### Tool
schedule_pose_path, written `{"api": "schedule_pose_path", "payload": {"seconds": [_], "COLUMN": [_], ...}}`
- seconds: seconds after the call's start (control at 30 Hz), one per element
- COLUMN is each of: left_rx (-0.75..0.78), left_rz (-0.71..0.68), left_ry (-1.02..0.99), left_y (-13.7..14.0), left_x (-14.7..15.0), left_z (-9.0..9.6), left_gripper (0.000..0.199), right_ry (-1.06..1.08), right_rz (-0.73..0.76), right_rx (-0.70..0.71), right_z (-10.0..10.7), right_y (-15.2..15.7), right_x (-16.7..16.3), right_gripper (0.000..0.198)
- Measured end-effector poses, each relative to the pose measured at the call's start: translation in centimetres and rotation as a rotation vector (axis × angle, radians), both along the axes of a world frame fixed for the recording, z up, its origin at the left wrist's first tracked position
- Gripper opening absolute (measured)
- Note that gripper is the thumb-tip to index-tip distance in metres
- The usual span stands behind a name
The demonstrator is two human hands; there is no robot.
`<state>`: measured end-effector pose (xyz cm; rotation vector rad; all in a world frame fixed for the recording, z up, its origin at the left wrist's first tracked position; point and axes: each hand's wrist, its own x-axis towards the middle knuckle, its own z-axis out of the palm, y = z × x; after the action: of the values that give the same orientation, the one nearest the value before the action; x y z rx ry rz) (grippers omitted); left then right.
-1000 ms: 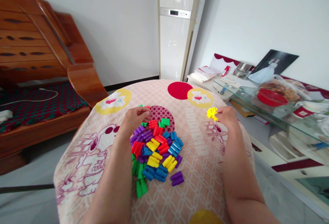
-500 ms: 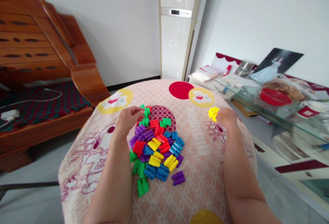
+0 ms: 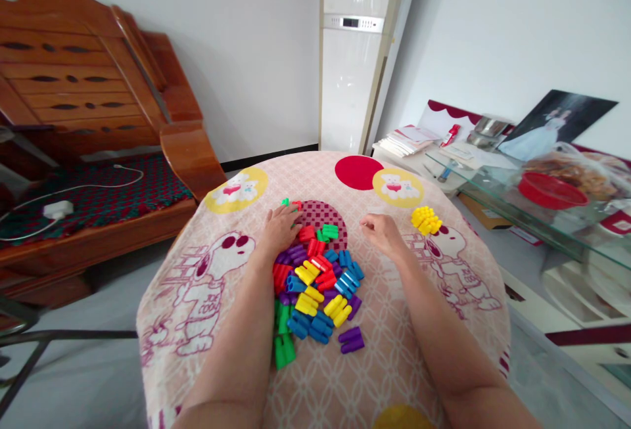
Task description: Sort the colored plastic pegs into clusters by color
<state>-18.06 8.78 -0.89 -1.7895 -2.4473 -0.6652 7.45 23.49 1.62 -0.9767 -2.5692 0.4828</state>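
Colourful plastic building blocks shaped like paired tubes lie in a loose pile, with yellow blocks [image 3: 306,301], blue blocks [image 3: 315,326], red blocks [image 3: 325,278] and purple blocks [image 3: 294,255] mixed together. My left hand [image 3: 280,229] rests over the pile's far left edge, fingers stretched out and lying on the blocks; a bit of green and red shows past the fingertips. To the right of the pile, my right hand [image 3: 383,233] hovers over the cloth with curled fingers and no block visible in it. Beyond it sits a joined cluster of yellow blocks [image 3: 426,220].
A patterned pink cloth [image 3: 384,363] covers the round table. At left stands a wooden bench [image 3: 89,97] with a white charger [image 3: 58,209]. On the right, a glass-topped cabinet [image 3: 493,176] carries papers, a red bowl [image 3: 552,191] and a photo [image 3: 557,120].
My right hand has let go of the yellow cluster, leaving it on the table, and moved left toward the pile. My left hand has flattened over the green blocks. The view has turned slightly left.
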Motion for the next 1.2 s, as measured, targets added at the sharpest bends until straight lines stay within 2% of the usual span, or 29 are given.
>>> {"api": "schedule_pose_path", "payload": {"seconds": [0.1, 0.2, 0.27, 0.37, 0.43, 0.5, 0.57, 0.67, 0.8, 1.03, 1.2], "left_rx": [-0.007, -0.003, 0.064, 0.119, 0.027, -0.101, -0.193, -0.233, -0.159, 0.000, 0.004], "left_rz": [0.170, 0.324, 0.288, 0.101, 0.027, 0.027, 0.061, 0.087, 0.064, -0.027, -0.065], "left_ry": [0.012, -0.017, -0.010, 0.027, 0.047, 0.079, 0.119, 0.146, 0.113, -0.084, -0.178], "left_y": [-0.7, -1.2, -1.1, -0.3, 0.4, 0.9, 1.1, 1.0, 0.8, 0.5, 0.3], "left_x": [-1.3, -2.5, -2.7, -2.2, -1.4, -0.7, -0.3, -0.1, -0.2, -0.1, 1.2], "left_z": [-0.1, 0.2, 0.2, 0.0, -0.3, -0.5, -0.6, -0.5, -0.2, 0.9, 2.4], "left_gripper": [0.028, 0.026, 0.030, 0.050, 0.058, 0.061, 0.059, 0.051, 0.045, 0.029, 0.030], "right_ry": [-0.046, -0.057, -0.069, -0.097, -0.109, -0.115, -0.119, -0.121, -0.106, -0.059, -0.015], "right_rz": [0.036, 0.023, 0.010, -0.007, -0.011, -0.014, -0.015, -0.011, -0.005, -0.001, 0.008], "right_rx": [0.011, 0.023, 0.031, 0.050, 0.056, 0.056, 0.057, 0.059, 0.045, 0.031, 0.013], "right_z": [-0.7, -0.9, -0.9, -1.0, -1.0, -1.1, -1.2, -1.2, -1.0, -1.1, -1.3], "right_y": [-0.7, -0.8, -0.9, -1.1, -1.2, -1.3, -1.3, -1.3, -1.3, -1.4, -1.2], "right_x": [-0.5, -0.5, -0.6, -0.7, -0.7, -0.8, -0.9, -0.9, -0.8, -0.7, -0.7], "right_gripper": [0.020, 0.020, 0.020, 0.021, 0.021, 0.021, 0.021, 0.021, 0.020, 0.021, 0.020]}}
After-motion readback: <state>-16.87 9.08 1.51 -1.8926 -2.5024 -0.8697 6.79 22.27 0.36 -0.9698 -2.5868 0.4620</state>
